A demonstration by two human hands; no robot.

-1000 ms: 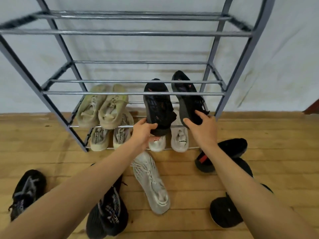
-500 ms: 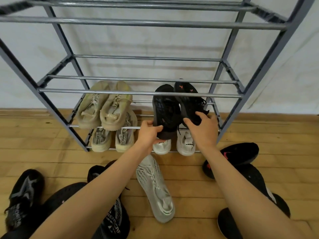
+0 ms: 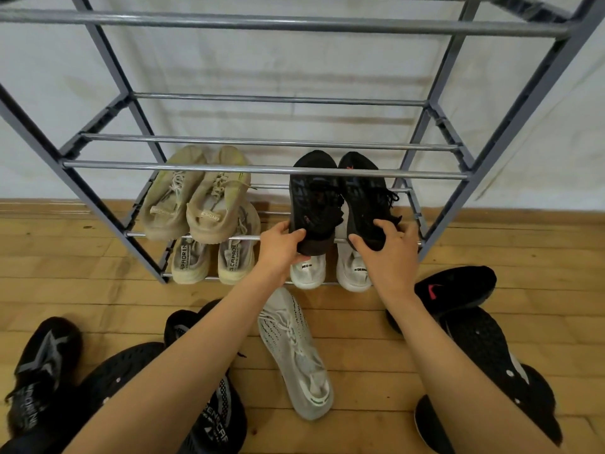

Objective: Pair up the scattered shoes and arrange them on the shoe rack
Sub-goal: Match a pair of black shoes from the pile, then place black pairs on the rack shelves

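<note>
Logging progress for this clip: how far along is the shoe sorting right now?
Done: tan lace-up pair on the second tier of the grey metal rack, cream pair and white pair below. In hand: left hand and right hand each hold a heel of the black knit sneakers there. Left: one white knit sneaker and several black shoes on the floor.

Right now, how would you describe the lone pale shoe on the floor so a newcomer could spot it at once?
Find the grey metal shoe rack, then look down at the wooden floor in front of its middle. A pale grey knit sneaker lies there, toe toward the rack. It is the only light shoe on the floor; around it lie only black shoes.
</note>
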